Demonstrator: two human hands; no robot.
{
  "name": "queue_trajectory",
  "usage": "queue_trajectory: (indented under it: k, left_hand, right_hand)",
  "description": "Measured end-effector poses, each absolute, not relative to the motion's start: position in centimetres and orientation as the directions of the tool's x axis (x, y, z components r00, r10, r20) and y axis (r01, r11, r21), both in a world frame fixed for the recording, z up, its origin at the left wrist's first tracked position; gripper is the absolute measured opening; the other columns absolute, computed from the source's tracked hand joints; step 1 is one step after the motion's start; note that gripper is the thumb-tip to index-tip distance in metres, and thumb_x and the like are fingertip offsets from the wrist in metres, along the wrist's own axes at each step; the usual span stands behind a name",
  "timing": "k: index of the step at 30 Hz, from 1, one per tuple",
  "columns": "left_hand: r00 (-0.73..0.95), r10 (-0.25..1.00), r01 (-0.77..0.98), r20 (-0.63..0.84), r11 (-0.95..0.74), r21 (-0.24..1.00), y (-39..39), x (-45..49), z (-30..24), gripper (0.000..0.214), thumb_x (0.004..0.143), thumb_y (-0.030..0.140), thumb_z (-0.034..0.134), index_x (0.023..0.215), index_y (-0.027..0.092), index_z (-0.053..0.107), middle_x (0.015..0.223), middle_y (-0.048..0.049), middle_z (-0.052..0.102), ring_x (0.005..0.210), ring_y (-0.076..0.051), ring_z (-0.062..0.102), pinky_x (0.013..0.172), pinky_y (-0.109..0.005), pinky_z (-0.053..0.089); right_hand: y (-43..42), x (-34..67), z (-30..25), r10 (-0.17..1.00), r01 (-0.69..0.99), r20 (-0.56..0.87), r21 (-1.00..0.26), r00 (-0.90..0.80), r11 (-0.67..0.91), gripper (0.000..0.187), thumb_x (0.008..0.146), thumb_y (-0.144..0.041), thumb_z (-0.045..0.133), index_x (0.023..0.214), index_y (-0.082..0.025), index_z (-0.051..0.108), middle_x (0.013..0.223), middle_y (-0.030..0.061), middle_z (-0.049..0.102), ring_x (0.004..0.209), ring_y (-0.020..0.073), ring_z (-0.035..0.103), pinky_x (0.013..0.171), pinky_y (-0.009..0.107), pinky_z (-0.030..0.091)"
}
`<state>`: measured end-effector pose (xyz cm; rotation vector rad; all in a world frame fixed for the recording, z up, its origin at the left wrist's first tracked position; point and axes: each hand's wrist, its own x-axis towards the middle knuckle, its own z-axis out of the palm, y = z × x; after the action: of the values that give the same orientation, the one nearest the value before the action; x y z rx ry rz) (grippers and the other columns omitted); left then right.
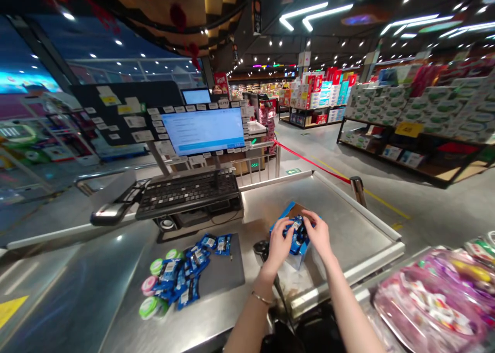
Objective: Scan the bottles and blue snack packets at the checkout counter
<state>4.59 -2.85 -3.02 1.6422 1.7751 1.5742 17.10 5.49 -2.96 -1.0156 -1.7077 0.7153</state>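
Observation:
A small blue cardboard box [305, 248] stands on the steel counter, with blue snack packets [297, 234] inside. My left hand [280, 242] reaches over its left side, fingers curled onto the packets. From the right, my right hand [317, 233] does likewise, its fingers bent against the packets near the back. Both hands cover part of the box, so exactly which packet each one grips is partly hidden. To the left lies a loose pile of similar blue packets [197, 258], partly on a dark grey mat [228, 273]. Several small round tubs, including a green-lidded tub [149, 307] and a pink-lidded tub [149, 285], sit beside the pile.
A handheld scanner [261, 248] with its cable is just left of my left wrist. Behind the mat are a keyboard [189, 192] and a lit monitor [204, 130]. Pink packaged goods [429, 301] fill the right front. A raised metal rim [359, 208] edges the counter.

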Motion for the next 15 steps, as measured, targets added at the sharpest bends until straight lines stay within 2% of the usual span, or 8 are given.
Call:
queue_trajectory:
  k: [3, 6, 9, 11, 13, 15]
  left_hand:
    - [-0.430, 0.770, 0.592, 0.472, -0.155, 0.791, -7.3, 1.8, -3.2, 0.022, 0.089, 0.028, 0.046, 0.100, 0.022, 0.063, 0.113, -0.0073, 0.061, 0.109, -0.018, 0.056, 0.096, -0.037, 0.044]
    - [-0.556, 0.687, 0.686, 0.468, 0.061, 0.725, -12.4, -2.7, -5.0, 0.022, 0.088, 0.027, 0.044, 0.099, 0.021, 0.062, 0.111, -0.0077, 0.061, 0.108, -0.020, 0.055, 0.096, -0.039, 0.044]
    - [-0.654, 0.582, 0.741, 0.483, 0.363, 0.565, -17.4, -7.8, -6.7, 0.024, 0.086, 0.028, 0.047, 0.105, 0.019, 0.059, 0.114, -0.0098, 0.058, 0.112, -0.024, 0.052, 0.099, -0.043, 0.041]
    - [-0.684, 0.547, 0.729, 0.483, 0.539, 0.421, -20.1, -10.6, -7.1, 0.033, 0.082, 0.029, 0.054, 0.113, 0.017, 0.055, 0.120, -0.0124, 0.053, 0.117, -0.028, 0.047, 0.100, -0.045, 0.039]
    - [-0.710, 0.548, 0.692, 0.443, 0.661, 0.291, -22.0, -12.5, -7.1, 0.044, 0.077, 0.028, 0.059, 0.117, 0.015, 0.051, 0.123, -0.0144, 0.051, 0.118, -0.031, 0.045, 0.098, -0.045, 0.039]
    - [-0.729, 0.563, 0.666, 0.389, 0.715, 0.213, -23.1, -13.6, -7.3, 0.047, 0.074, 0.025, 0.060, 0.119, 0.014, 0.050, 0.123, -0.0151, 0.051, 0.116, -0.032, 0.046, 0.093, -0.043, 0.042]
  right_hand:
    - [3.4, 15.5, -3.0, 0.877, 0.247, 0.455, -0.842, -0.153, 0.480, 0.034, 0.087, -0.037, 0.041, 0.101, -0.017, 0.065, 0.101, 0.0095, 0.069, 0.090, 0.0206, 0.064, 0.084, 0.037, 0.049]
    - [0.9, 11.7, -3.3, 0.836, 0.184, 0.466, -0.830, -0.291, 0.526, 0.036, 0.090, -0.035, 0.035, 0.104, -0.017, 0.063, 0.104, 0.0095, 0.068, 0.094, 0.0190, 0.063, 0.084, 0.034, 0.049]
    - [-1.8, 6.0, -4.1, 0.760, 0.166, 0.442, -0.804, -0.476, 0.571, 0.036, 0.092, -0.031, 0.032, 0.106, -0.017, 0.062, 0.102, 0.0087, 0.069, 0.094, 0.0176, 0.064, 0.082, 0.031, 0.050]
    - [-3.8, 1.7, -4.9, 0.699, 0.181, 0.414, -0.773, -0.583, 0.608, 0.031, 0.091, -0.028, 0.037, 0.105, -0.017, 0.062, 0.098, 0.0069, 0.070, 0.091, 0.0169, 0.065, 0.081, 0.031, 0.051]
    - [-5.8, -2.4, -5.6, 0.625, 0.201, 0.385, -0.721, -0.679, 0.663, 0.025, 0.090, -0.025, 0.044, 0.105, -0.016, 0.062, 0.096, 0.0060, 0.069, 0.090, 0.0170, 0.064, 0.082, 0.032, 0.050]
    - [-7.6, -5.9, -6.3, 0.547, 0.212, 0.366, -0.652, -0.753, 0.728, 0.023, 0.090, -0.027, 0.050, 0.108, -0.016, 0.060, 0.104, 0.0066, 0.066, 0.095, 0.0184, 0.062, 0.085, 0.036, 0.050]
